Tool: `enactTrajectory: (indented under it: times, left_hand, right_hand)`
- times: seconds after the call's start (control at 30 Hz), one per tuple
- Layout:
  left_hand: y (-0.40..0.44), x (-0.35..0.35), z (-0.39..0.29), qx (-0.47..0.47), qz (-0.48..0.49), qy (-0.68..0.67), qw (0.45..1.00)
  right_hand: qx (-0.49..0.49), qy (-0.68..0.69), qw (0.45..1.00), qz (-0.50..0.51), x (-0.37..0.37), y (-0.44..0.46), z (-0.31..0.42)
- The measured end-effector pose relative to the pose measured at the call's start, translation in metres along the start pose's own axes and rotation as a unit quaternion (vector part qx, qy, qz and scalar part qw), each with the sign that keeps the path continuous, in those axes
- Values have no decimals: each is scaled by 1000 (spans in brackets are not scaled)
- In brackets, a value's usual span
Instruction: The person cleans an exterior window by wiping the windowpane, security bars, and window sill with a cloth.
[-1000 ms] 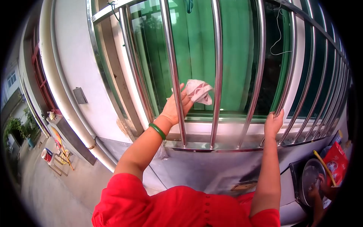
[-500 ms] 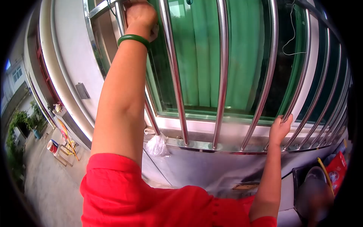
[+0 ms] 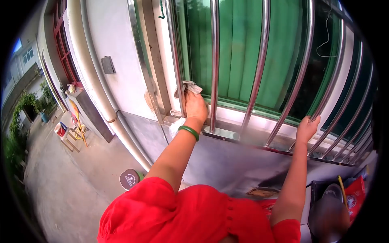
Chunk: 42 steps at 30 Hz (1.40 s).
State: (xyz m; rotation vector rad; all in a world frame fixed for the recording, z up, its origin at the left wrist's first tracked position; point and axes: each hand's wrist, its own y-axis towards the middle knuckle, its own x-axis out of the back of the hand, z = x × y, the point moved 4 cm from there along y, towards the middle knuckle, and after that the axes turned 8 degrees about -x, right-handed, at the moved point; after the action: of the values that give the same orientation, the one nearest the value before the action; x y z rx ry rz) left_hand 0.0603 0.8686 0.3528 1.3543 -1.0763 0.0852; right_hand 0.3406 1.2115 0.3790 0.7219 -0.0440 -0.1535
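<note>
My left hand (image 3: 195,106), with a green bangle (image 3: 189,133) on its wrist, holds a pale cloth (image 3: 192,86) around the lower part of a metal bar (image 3: 176,60) at the left of the window grille. The fingers are partly hidden behind the cloth and bar. My right hand (image 3: 308,128) is wrapped round another bar (image 3: 330,91) near the grille's bottom rail. Behind the bars stands window glass with green curtains (image 3: 239,56). A white plastic bag (image 3: 175,127) hangs at the sill beside my left wrist.
A white drainpipe (image 3: 95,81) runs down the wall at the left. On the ground are a round-topped container (image 3: 129,179) and a bucket on a stool (image 3: 60,130). At the lower right, a person's blurred head (image 3: 330,218) is beside a basin and a red bag (image 3: 355,198).
My left hand went up to the top of the left bar and has come down to its lower end with the cloth. My right hand stays on its bar. The view has shifted left.
</note>
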Motion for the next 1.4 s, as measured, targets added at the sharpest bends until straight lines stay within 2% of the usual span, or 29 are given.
enactTrajectory:
  times: [0.07,0.1,0.17,0.2,0.27,0.33,0.47,0.57,0.6,0.67,0.7,0.73,0.77,0.83,0.9,1.0,1.07,1.13,1.2,1.27,1.3,1.4]
  left_hand:
    - [-31,10,-7,-5,60,-12,998]
    - [-34,13,-1,-3,56,-19,998]
    - [-36,21,16,-36,48,-217,974]
    - [-35,36,23,-36,43,-218,974]
    - [-35,68,39,69,68,-454,886]
    - [-25,106,53,161,17,-646,746]
    - [16,189,72,25,-133,-608,782]
    - [38,212,79,-58,-281,-430,856]
    - [42,209,81,-60,-280,-432,855]
    - [45,206,72,-142,-310,-246,907]
    - [48,183,73,-136,-242,-277,920]
    - [49,159,72,-183,-248,-242,920]
    - [47,118,77,-158,-214,-249,931]
    - [46,66,88,-165,-234,-222,932]
    - [57,42,99,-79,-174,-309,932]
    - [78,52,92,-162,-272,-104,943]
    - [107,44,99,-159,-308,-65,936]
    - [145,87,82,-150,-338,-111,922]
    - [187,134,67,-183,-406,-111,889]
    - [252,155,74,-167,-449,-131,868]
    - [292,171,84,-197,-414,-98,883]
    - [345,216,86,-170,-392,-5,904]
  right_hand:
    - [-26,-15,1000,4,-1,1,3]
    - [-17,-20,1000,2,-2,3,0]
    - [-26,-17,999,11,-3,6,-4]
    - [-45,-13,999,21,-3,5,-3]
    - [-62,-11,998,28,-2,3,0]
    - [-29,-12,999,5,-2,3,-3]
    - [-29,2,999,27,-3,7,-12]
    - [-20,5,999,26,-2,7,-11]
    - [-14,-2,1000,27,-1,6,-10]
    - [-16,11,1000,20,1,4,-8]
    - [-21,18,999,26,1,6,-10]
    - [-27,24,999,31,0,7,-15]
    - [-31,48,998,34,-2,10,-26]
    - [-35,28,998,35,1,6,-20]
    - [-41,14,999,27,2,6,-21]
    - [-27,56,998,15,2,-2,-15]
    - [-26,63,998,-8,2,-4,-13]
    - [-4,64,998,-15,4,-3,-20]
    - [-19,67,997,-15,3,-5,-21]
    - [-12,75,997,-5,3,-2,-26]
    - [-3,83,997,5,4,-2,-28]
    - [-2,120,993,1,3,-4,-32]
